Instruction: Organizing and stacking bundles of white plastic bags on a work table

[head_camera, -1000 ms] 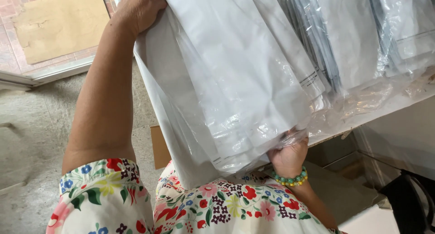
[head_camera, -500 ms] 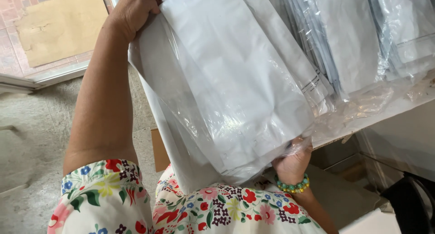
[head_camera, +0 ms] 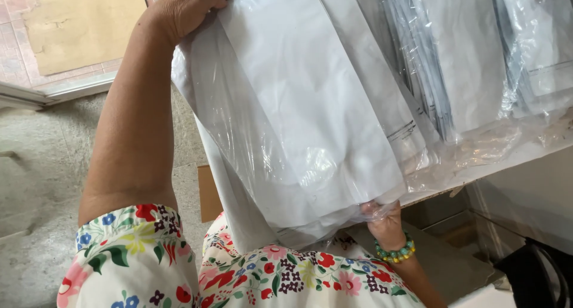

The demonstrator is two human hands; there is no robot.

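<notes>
Both hands grip a stack of plastic-wrapped white bags (head_camera: pixel 310 117), left hand (head_camera: pixel 188 6) clutching its top edge, right hand (head_camera: pixel 387 223) pinching the bottom, lifting it off the table (head_camera: pixel 507 159), likely needing steady support underneath.

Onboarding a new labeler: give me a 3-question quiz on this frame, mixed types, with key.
1. True or false: the left hand grips the far end of the bag stack.
2. Where is the right hand? A) under the stack's near end B) flat on the floor C) on the cardboard
3. Fill in: the right wrist wears a green bead ____.

Key: 1 true; 2 A; 3 bracelet.
</notes>
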